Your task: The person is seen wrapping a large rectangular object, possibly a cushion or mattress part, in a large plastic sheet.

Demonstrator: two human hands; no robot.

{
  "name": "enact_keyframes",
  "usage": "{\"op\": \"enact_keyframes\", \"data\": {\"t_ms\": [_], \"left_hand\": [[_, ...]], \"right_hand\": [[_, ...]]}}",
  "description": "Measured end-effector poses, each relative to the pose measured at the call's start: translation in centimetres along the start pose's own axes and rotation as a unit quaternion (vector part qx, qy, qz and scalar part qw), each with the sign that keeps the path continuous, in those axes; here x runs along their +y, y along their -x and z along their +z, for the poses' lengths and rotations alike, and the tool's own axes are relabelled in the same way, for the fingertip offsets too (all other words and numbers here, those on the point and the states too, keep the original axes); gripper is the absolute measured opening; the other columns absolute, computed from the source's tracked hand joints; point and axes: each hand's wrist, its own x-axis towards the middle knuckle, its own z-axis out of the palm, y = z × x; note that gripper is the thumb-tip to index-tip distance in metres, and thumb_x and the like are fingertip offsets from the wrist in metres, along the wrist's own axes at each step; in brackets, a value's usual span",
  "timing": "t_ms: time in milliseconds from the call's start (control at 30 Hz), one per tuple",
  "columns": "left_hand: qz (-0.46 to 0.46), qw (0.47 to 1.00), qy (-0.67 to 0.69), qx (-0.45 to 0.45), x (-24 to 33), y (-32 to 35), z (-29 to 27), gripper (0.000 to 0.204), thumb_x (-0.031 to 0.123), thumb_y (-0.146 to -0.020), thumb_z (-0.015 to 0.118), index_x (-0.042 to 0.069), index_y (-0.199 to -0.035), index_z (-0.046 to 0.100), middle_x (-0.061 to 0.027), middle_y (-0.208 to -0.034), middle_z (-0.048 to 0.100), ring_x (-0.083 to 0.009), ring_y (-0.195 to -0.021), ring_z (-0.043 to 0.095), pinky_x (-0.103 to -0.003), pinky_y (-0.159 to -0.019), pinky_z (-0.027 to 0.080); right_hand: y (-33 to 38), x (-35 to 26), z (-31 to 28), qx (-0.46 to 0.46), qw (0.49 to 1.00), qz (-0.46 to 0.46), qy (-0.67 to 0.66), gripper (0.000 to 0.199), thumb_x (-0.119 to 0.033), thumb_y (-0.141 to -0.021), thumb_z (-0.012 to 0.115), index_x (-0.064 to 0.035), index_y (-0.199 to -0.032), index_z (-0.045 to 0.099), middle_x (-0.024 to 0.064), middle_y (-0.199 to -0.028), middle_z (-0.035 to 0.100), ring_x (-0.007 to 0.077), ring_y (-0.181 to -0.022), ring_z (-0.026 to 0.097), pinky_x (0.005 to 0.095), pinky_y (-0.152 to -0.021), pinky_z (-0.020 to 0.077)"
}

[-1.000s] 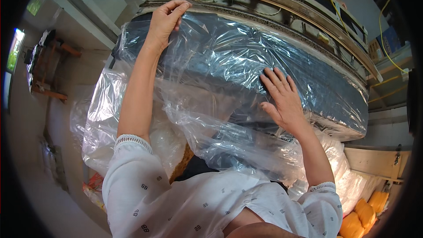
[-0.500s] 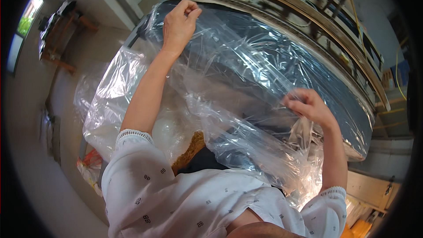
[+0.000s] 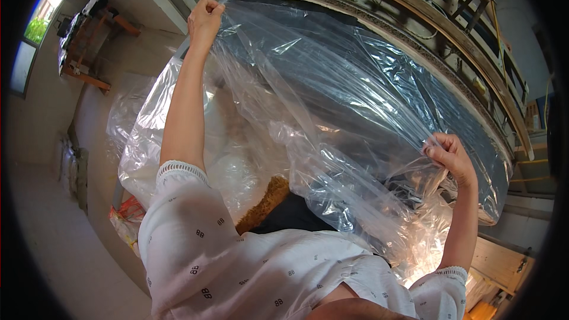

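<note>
A large sheet of clear plastic film (image 3: 320, 83) spreads over dark fabric (image 3: 296, 15) on a work surface and hangs down toward my body. My left hand (image 3: 204, 24) pinches the film's edge at the far left, with the arm stretched out. My right hand (image 3: 450, 153) grips the same edge farther right. Between both hands the film is drawn into taut, shiny folds. More of it lies crumpled in a bright heap below my right hand. What the film's far folds cover is partly hidden by glare.
Along the back runs a long machine frame with a wooden rail (image 3: 427, 15) and cables. At the left stands a wooden bench (image 3: 86, 53) near a window. A brown fuzzy piece (image 3: 267, 204) shows by my lap. A red-and-clear bag (image 3: 125, 219) sits low at left.
My left hand has moved outward to the left, and my right hand to the right and slightly nearer. The film between them has been pulled wider and tauter.
</note>
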Motion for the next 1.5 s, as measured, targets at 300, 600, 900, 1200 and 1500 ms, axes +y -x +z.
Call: {"op": "enact_keyframes", "data": {"t_ms": [300,600,900,1200,1500], "left_hand": [[-0.151,0.926,0.325,-0.121,-2.2,-1.6,0.0,0.027,0.018,-0.079,0.067,-0.003,-0.096,0.063,-0.0044,-0.079,0.064,-0.0144,-0.071,0.059,-0.026,-0.068,0.047],[0.026,0.997,0.060,0.042,-0.6,-1.8,6.9,0.022,0.017,-0.081,0.050,-0.001,-0.074,0.061,-0.0145,-0.066,0.060,-0.0283,-0.061,0.057,-0.038,-0.062,0.045],[0.098,0.991,-0.078,0.041,-8.7,-6.3,7.2,0.031,0.026,-0.089,0.052,0.001,-0.107,0.058,-0.0170,-0.107,0.059,-0.0317,-0.098,0.057,-0.037,-0.086,0.043],[-0.011,0.992,-0.101,0.071,-6.5,-6.5,7.5,0.034,0.023,-0.088,0.052,-0.004,-0.107,0.057,-0.0211,-0.108,0.058,-0.0340,-0.098,0.056,-0.038,-0.086,0.043],[0.000,0.976,-0.216,0.022,-15.5,-6.8,-2.3,0.036,0.028,-0.087,0.050,-0.001,-0.106,0.060,-0.0194,-0.107,0.060,-0.0342,-0.095,0.057,-0.039,-0.083,0.045]], "right_hand": [[1.0,0.0,0.9,0.002,0.997,-0.048,0.055,0.022,-0.021,-0.071,0.071,-0.0044,-0.086,0.066,-0.0027,-0.072,0.059,0.0054,-0.068,0.050,0.0197,-0.064,0.0396],[11.8,18.1,1.8,-0.088,0.961,0.158,0.208,0.020,-0.014,-0.071,0.056,-0.0092,-0.086,0.069,0.0060,-0.079,0.068,0.0154,-0.077,0.064,0.0302,-0.071,0.0480],[30.0,34.5,-7.1,0.374,0.720,0.449,0.373,0.028,-0.024,-0.084,0.045,-0.0124,-0.096,0.068,0.0134,-0.099,0.065,0.0286,-0.093,0.061,0.0413,-0.078,0.0482],[30.4,21.3,-28.9,0.722,0.467,0.157,0.486,0.027,-0.027,-0.080,0.050,-0.0036,-0.087,0.063,0.0215,-0.082,0.062,0.0377,-0.078,0.061,0.0460,-0.073,0.0478],[15.8,25.4,-24.0,0.637,0.542,0.004,0.549,0.050,-0.050,-0.089,0.040,-0.0153,-0.122,0.053,0.0134,-0.124,0.052,0.0302,-0.115,0.049,0.0408,-0.093,0.0396]]}}
